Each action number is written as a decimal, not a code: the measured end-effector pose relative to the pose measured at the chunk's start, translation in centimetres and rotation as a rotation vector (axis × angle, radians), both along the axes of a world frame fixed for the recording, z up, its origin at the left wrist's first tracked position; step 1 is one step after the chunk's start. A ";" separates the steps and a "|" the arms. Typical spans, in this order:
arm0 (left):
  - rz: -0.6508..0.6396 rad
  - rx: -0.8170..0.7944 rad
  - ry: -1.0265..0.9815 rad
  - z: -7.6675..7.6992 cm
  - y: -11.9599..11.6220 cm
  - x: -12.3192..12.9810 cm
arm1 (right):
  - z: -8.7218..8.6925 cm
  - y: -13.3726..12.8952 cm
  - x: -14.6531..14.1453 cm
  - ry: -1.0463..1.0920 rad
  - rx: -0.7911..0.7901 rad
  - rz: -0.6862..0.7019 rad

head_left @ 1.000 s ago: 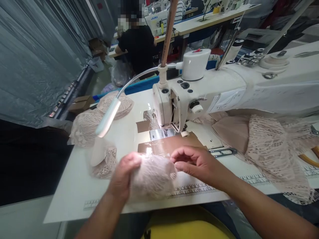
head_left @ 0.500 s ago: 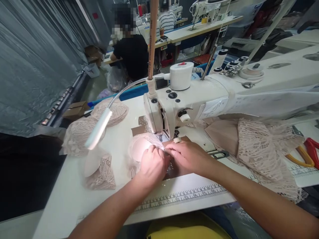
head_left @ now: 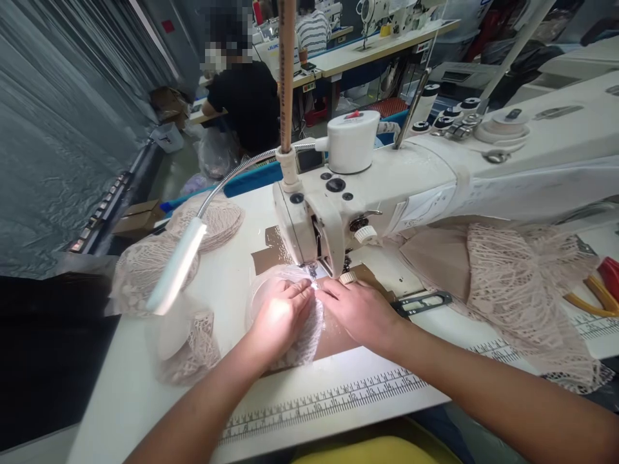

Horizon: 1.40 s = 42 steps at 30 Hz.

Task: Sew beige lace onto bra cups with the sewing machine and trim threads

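A pale lace cup piece lies under the needle area of a white sewing machine. My left hand rests on the piece with its fingers close together, fingertips just in front of the presser foot. Beside it on the right, my right hand presses at the edge of the piece near the foot, over the brown covering of the machine bed. Both hands' fingers are bent and pressed together at the lace.
Stacked lace cups and a loose one lie left, below a lit lamp. More lace, a black thread snipper and orange-handled tool are right. A person in black sits beyond.
My left hand has moved slightly left and flattened over the lace piece, which now extends farther toward me. My right hand has stayed close to the foot. The view has shifted a little.
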<state>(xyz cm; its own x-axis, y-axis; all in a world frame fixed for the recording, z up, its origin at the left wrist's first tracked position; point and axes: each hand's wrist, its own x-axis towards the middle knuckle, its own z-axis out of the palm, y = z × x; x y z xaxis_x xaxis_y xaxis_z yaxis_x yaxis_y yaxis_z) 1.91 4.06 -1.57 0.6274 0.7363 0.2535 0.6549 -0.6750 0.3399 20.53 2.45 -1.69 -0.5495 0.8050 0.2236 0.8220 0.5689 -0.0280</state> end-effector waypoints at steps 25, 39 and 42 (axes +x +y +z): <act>-0.033 0.060 0.015 0.2 2.9 -0.3 | 0.2 0.7 -0.7 0.017 -0.005 -0.076; 0.132 0.083 0.188 -0.6 1.9 -0.9 | -1.0 0.6 -0.1 0.055 -0.001 -0.036; 0.206 0.053 0.211 0.8 0.8 -1.4 | -1.3 0.6 0.1 0.097 0.016 -0.023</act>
